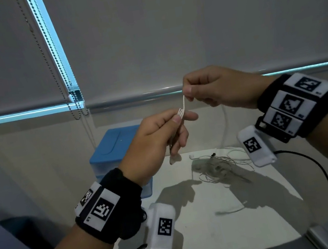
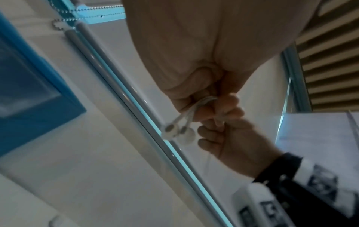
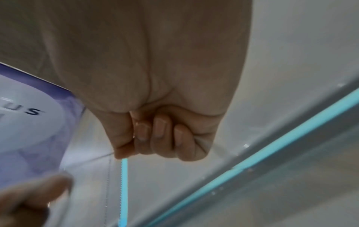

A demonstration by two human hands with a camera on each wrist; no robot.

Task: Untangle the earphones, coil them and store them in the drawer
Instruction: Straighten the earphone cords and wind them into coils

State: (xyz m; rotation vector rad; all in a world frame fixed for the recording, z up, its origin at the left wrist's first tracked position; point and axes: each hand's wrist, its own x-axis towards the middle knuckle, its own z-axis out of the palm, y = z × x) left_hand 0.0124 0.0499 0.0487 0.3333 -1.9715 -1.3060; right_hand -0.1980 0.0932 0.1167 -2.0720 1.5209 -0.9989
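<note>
My left hand [image 1: 181, 117] pinches a small bundle of folded loops of white earphone cable [image 1: 181, 111] between thumb and forefinger, above the table. Two white earbuds [image 2: 177, 131] dangle below its fingers. My right hand [image 1: 188, 96] is just above and to the right, pinching the same cable [image 1: 184, 101]. From there the cable [image 1: 226, 122] hangs down toward a tangle of thin white wires [image 1: 215, 166] on the white table [image 1: 220, 234]. The blue drawer unit [image 1: 115, 147] stands at the table's back left. In the right wrist view my right hand [image 3: 155, 135] shows curled fingers; the cable is hidden.
A bead chain [image 1: 65, 86] hangs from the roller blind at the back left. Black leads [image 1: 326, 179] trail from the wrist cameras over the table's edges. A pale purple and white object [image 3: 29, 122] with printed letters is at the left.
</note>
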